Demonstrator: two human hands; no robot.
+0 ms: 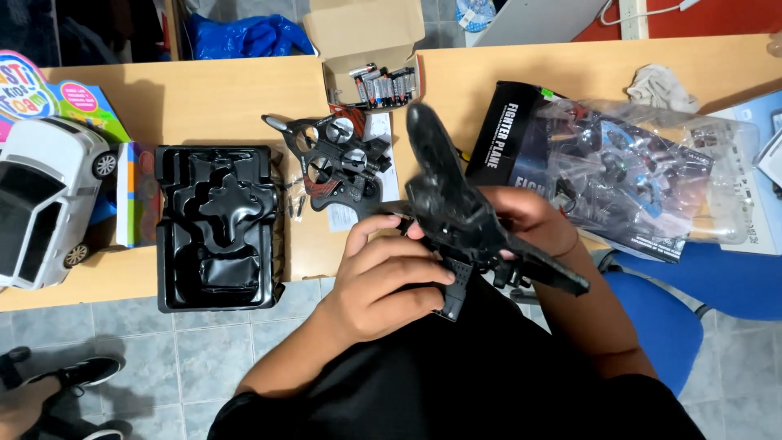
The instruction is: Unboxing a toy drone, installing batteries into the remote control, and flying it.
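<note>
Black toy plane (456, 204) gripped between both hands (383, 281).

Both forearms come up from the bottom of the view and meet in the middle, over the lap. The left hand (383, 281) is palm down, fingers curled inward, knuckles toward the camera, the thumb pointing right. The right hand (529, 220) lies farther up and is partly hidden; its fingers bend in a closed grip. The 2 hands are near each other. Both wrists are bare.
</note>
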